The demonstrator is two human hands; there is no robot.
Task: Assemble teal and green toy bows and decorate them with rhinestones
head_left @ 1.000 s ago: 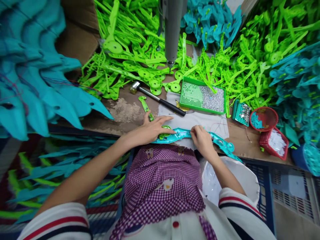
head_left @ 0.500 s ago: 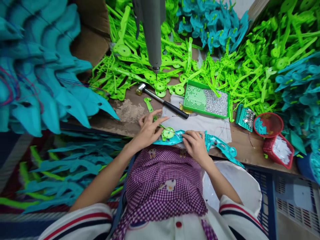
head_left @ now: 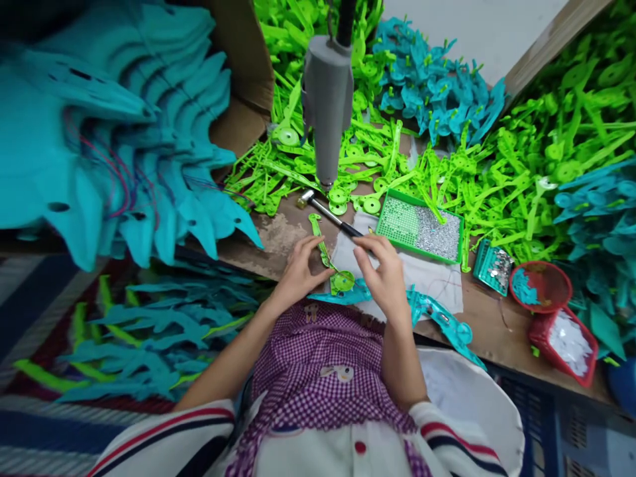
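My left hand point(head_left: 302, 268) rests at the table's front edge, thumb and index finger apart, beside a lime-green plastic arm with a round disc point(head_left: 342, 281). The thumb tip touches or nearly touches the disc. Under the disc lies a long turquoise plastic shell point(head_left: 440, 315), running right along the edge. My right hand point(head_left: 385, 268) is over the white cloth, its thumb and index finger spread at the handle end of a small hammer point(head_left: 330, 215). No grip on the handle shows. The right fingers cover part of the cloth.
A grey power screwdriver point(head_left: 328, 109) hangs above the table. Green tray point(head_left: 462, 245) holds small metal parts; a teal box point(head_left: 491, 265) and red baskets point(head_left: 541, 265) stand right. Lime-green parts point(head_left: 527, 179) pile behind. Turquoise shells point(head_left: 124, 146) are stacked left.
My right hand has left the turquoise shell and moved up to the hammer's handle end. My left fingers have drawn in closer to the green arm. The view has shifted.
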